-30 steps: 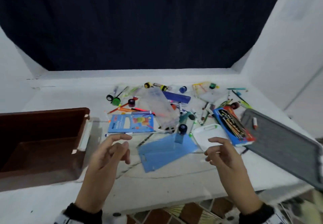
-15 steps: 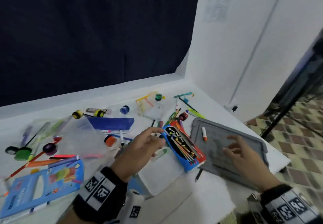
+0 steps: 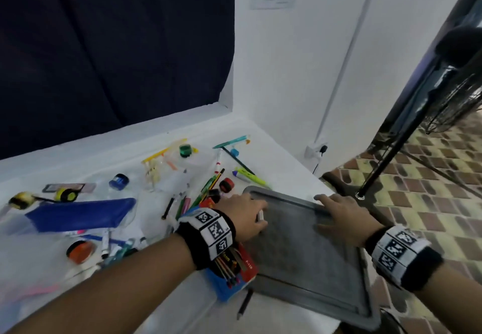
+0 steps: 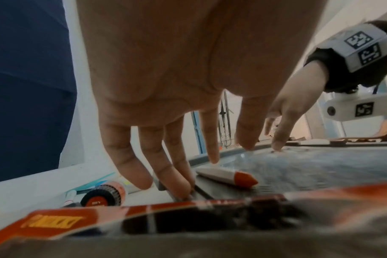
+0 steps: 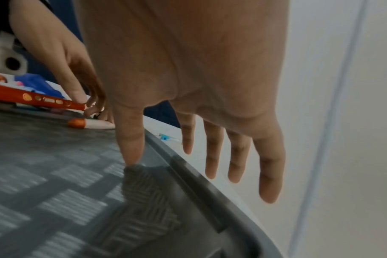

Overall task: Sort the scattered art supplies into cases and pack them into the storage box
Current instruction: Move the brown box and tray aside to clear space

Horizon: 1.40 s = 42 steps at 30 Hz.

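Note:
A grey textured lid point(image 3: 300, 250) lies flat at the table's right end, overhanging the front corner. My left hand point(image 3: 245, 213) reaches over its far left rim, and the straight fingertips point(image 4: 181, 188) touch that rim. An orange-capped white marker point(image 4: 227, 176) lies on the lid beside those fingers. At the lid's far right rim is my right hand point(image 3: 336, 211). Its thumb point(image 5: 130, 148) presses the lid point(image 5: 55, 174) and its straight fingers hang past the edge. Neither hand holds anything. A red and blue pencil box point(image 3: 232, 268) lies under my left wrist.
Loose pens, pencils and paint pots are scattered left of the lid, along with a blue pouch point(image 3: 78, 215) and an orange pot point(image 3: 79, 251). A black pencil point(image 3: 243, 303) lies near the front edge. The white wall stands close on the right, with a tiled floor beyond.
The head view has swung right, so the brown storage box is out of view. Both hands moved right from mid-table and came down on the grey lid's far edge.

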Each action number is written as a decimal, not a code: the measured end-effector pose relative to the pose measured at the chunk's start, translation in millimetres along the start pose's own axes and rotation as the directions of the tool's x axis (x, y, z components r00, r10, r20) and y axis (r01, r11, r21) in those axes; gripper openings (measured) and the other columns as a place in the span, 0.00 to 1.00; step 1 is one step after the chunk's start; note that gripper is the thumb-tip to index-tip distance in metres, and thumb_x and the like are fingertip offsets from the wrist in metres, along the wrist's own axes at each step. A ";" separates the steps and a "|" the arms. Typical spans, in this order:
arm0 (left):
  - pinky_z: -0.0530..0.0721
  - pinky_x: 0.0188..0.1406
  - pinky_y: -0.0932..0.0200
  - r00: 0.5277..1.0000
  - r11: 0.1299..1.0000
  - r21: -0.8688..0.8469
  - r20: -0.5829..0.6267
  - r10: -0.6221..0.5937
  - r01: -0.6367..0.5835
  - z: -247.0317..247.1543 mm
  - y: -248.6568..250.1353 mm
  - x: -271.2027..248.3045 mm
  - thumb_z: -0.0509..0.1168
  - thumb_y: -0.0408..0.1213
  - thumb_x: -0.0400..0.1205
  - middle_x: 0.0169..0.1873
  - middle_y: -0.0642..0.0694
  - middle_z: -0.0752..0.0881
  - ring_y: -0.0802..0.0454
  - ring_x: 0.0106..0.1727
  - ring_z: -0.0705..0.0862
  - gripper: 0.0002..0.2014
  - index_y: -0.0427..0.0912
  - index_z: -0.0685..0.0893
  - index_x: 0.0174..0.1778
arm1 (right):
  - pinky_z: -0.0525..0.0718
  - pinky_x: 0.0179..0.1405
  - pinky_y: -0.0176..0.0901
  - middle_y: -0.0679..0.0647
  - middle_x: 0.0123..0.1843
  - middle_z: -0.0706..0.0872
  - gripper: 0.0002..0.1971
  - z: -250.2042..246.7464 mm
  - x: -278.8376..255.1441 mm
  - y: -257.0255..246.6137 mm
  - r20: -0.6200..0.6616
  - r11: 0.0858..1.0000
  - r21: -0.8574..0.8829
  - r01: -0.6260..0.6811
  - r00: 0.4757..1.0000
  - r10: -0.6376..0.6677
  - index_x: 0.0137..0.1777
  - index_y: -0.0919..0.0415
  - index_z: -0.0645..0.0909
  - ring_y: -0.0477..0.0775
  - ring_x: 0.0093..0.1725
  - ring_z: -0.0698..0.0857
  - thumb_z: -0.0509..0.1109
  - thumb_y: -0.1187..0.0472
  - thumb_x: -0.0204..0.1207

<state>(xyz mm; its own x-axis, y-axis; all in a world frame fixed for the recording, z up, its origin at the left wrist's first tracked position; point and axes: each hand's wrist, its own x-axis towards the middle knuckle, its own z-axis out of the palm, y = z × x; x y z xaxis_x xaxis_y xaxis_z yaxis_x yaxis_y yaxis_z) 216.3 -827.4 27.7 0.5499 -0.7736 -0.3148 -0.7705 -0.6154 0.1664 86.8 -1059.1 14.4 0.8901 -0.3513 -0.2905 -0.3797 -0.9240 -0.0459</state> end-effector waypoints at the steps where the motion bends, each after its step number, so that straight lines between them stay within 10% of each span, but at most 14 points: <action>1: 0.75 0.70 0.36 1.000 1.000 0.023 0.014 -0.018 0.018 0.3 1.8 6.4 0.57 0.60 0.85 0.71 0.41 0.76 0.38 0.69 0.78 0.22 0.59 0.72 0.75 | 0.80 0.63 0.57 0.52 0.71 0.73 0.37 -2.3 7.0 2.3 0.032 0.999 -0.019 0.038 0.999 -0.037 0.79 0.43 0.60 0.62 0.72 0.73 0.68 0.36 0.73; 13: 0.78 0.43 0.56 0.948 0.955 -0.205 -0.193 -0.254 0.214 -0.5 16.2 6.2 0.67 0.45 0.79 0.40 0.56 0.81 0.50 0.49 0.83 0.10 0.57 0.78 0.55 | 0.82 0.56 0.50 0.53 0.62 0.81 0.32 -28.2 68.0 17.1 0.216 0.892 -0.109 0.439 0.886 -0.410 0.69 0.49 0.69 0.57 0.60 0.81 0.72 0.34 0.71; 20: 0.76 0.34 0.59 0.683 0.759 -0.515 -0.386 -0.620 0.398 -23.7 -47.8 -56.2 0.67 0.39 0.84 0.42 0.53 0.85 0.57 0.36 0.83 0.08 0.59 0.78 0.52 | 0.78 0.52 0.47 0.48 0.56 0.75 0.29 -38.8 85.0 14.3 0.170 0.844 0.011 0.536 0.831 -0.530 0.66 0.47 0.68 0.53 0.53 0.78 0.72 0.35 0.72; 26: 0.73 0.67 0.39 0.597 0.614 -0.278 -0.152 -0.787 0.739 -14.9 -60.1 -74.1 0.61 0.59 0.84 0.69 0.47 0.79 0.43 0.67 0.80 0.18 0.64 0.74 0.70 | 0.79 0.55 0.46 0.49 0.57 0.75 0.29 -48.6 98.3 7.8 0.067 0.793 0.103 0.601 0.791 -0.608 0.67 0.45 0.68 0.52 0.54 0.78 0.74 0.38 0.72; 31: 0.68 0.69 0.40 0.734 0.730 -0.324 -0.136 -0.665 0.601 -4.3 -16.4 -46.4 0.53 0.75 0.76 0.67 0.52 0.79 0.48 0.71 0.76 0.34 0.59 0.75 0.73 | 0.77 0.52 0.42 0.49 0.57 0.73 0.28 -56.2 104.7 1.0 -0.047 0.737 0.155 0.658 0.750 -0.660 0.68 0.45 0.70 0.52 0.53 0.79 0.76 0.43 0.72; 35: 0.70 0.65 0.44 0.705 0.707 -0.336 -0.151 -0.693 0.623 9.2 -19.2 -21.9 0.65 0.64 0.80 0.64 0.52 0.80 0.49 0.69 0.77 0.25 0.56 0.76 0.69 | 0.81 0.59 0.54 0.48 0.59 0.73 0.29 -56.4 113.3 -0.5 -0.091 0.733 0.136 0.666 0.745 -0.660 0.70 0.43 0.69 0.53 0.57 0.79 0.75 0.41 0.72; 42: 0.77 0.39 0.63 0.671 0.342 -0.916 -0.120 -0.732 0.210 7.5 -39.1 -17.7 0.73 0.34 0.81 0.32 0.54 0.88 0.54 0.37 0.82 0.08 0.41 0.80 0.52 | 0.81 0.63 0.56 0.48 0.63 0.76 0.30 -50.7 120.7 13.3 -0.206 0.768 0.228 0.598 0.801 -0.563 0.75 0.45 0.65 0.53 0.62 0.79 0.72 0.43 0.76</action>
<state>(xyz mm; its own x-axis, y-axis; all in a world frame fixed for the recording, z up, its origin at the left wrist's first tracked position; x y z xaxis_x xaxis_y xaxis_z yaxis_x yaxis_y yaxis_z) 234.3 -788.5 19.8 0.9714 -0.0868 -0.2211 0.1471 -0.5111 0.8469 201.9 -1121.5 27.2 0.9782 0.2074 -0.0096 0.1836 -0.8856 -0.4267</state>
